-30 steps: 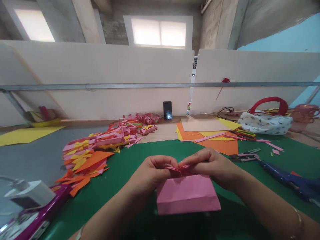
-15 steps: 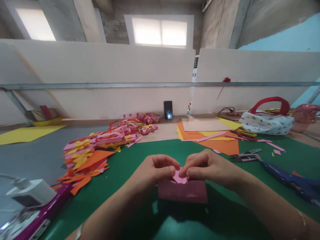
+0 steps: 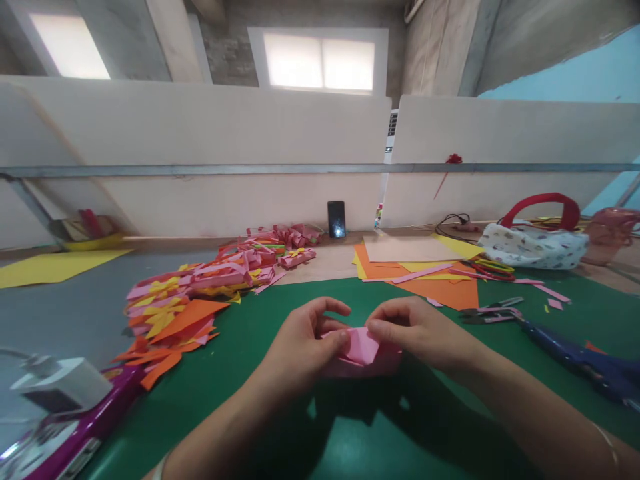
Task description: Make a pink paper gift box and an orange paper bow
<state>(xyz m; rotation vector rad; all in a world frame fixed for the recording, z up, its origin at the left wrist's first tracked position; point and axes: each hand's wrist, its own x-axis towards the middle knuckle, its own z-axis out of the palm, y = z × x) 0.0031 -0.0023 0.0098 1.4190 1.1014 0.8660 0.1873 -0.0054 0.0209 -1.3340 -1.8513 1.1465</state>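
Note:
A folded pink paper piece (image 3: 363,348) is held between my two hands, above the green mat (image 3: 240,400). On its left side my left hand (image 3: 310,337) pinches it with thumb and fingers, the index finger curled above. My right hand (image 3: 413,330) grips the upper right edge between thumb and forefinger. A flap of lighter pink stands up in the middle of the piece. My fingers cover both of its ends.
Pink, orange and yellow paper pieces (image 3: 200,283) are heaped at left. A purple power strip (image 3: 100,420) with a white charger (image 3: 63,387) lies front left. To the right are snips (image 3: 493,311), a blue glue gun (image 3: 575,357), scissors (image 3: 493,268) and paper sheets (image 3: 410,249).
The pink paper has tipped, so its broad front face no longer shows and the raised flap looks larger. Both hands have shifted slightly, with the fingertips farther apart.

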